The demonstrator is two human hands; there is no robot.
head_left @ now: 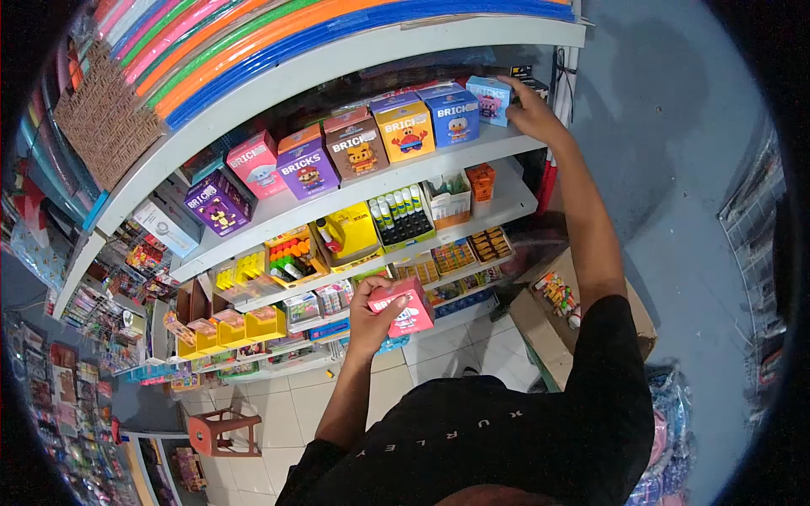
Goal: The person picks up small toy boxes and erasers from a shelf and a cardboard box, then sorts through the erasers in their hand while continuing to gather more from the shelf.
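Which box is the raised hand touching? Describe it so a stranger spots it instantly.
Find the white shelf lined with BRICKS boxes. Follow that row to its right end, where the right hand rests. The light blue box there shows a pink figure, unlike the darker blue box beside it.

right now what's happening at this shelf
A person stands at a shop shelf lined with a row of BRICKS boxes. The left hand holds a pink box at chest height. The right hand reaches up to the far right end of the row and rests on a light blue box there. An open carton of goods sits on the floor below.
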